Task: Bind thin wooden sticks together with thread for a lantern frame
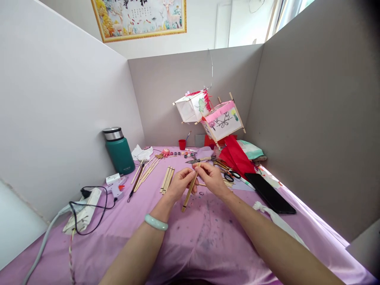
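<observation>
Both hands meet over the middle of the purple cloth around a bundle of thin wooden sticks (189, 194). The bundle slants, its lower end toward me with a dark band around it. My left hand (181, 183) has its fingers closed on the bundle's upper part, and a pale green bangle (156, 222) is on that wrist. My right hand (211, 179) pinches near the bundle's top end. A small dark ring (201, 193) lies on the cloth just below my right hand. Left of the hands lie more banded stick bundles (167, 179).
Pliers (200, 160) and scissors (232, 175) lie beyond the hands. A green bottle (120, 152), glue gun (116, 189) and power strip (84, 211) stand or lie left. To the right is a black tablet (269, 193); two paper lanterns (224, 120) hang behind.
</observation>
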`<state>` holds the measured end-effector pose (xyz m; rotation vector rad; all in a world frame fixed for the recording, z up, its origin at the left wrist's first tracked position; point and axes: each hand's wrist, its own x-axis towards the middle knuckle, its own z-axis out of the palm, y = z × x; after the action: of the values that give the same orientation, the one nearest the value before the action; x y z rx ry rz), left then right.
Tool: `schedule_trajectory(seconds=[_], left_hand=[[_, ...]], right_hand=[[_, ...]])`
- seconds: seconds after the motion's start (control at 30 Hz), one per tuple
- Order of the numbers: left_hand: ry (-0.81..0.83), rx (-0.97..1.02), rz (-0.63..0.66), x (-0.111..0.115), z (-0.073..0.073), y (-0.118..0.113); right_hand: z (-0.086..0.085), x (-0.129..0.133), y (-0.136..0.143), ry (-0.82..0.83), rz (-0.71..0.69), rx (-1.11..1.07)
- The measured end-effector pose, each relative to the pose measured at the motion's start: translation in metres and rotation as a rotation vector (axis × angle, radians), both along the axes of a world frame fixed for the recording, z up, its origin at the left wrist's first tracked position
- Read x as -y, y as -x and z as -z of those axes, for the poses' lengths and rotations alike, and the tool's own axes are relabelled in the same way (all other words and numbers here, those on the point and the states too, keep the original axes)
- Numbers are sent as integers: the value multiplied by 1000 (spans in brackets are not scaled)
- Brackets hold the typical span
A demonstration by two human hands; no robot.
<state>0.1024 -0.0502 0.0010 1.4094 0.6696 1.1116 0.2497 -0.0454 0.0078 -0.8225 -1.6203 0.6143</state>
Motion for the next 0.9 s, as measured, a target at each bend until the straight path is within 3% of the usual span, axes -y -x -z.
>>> schedule_trajectory(seconds=[0.13, 0.4, 0.7, 0.9], left_hand=[[-8, 40, 34, 3, -1, -3], [74, 107, 210, 5, 0, -3], [-104, 56, -81, 8, -6, -4], [-189, 29, -127, 9, -7, -4]], right_hand=[[-1, 1, -2, 24, -38, -2], [-7, 5, -6, 55, -256, -86], [-9, 4, -8, 5, -293, -135], [-11, 5, -9, -18, -244, -89]])
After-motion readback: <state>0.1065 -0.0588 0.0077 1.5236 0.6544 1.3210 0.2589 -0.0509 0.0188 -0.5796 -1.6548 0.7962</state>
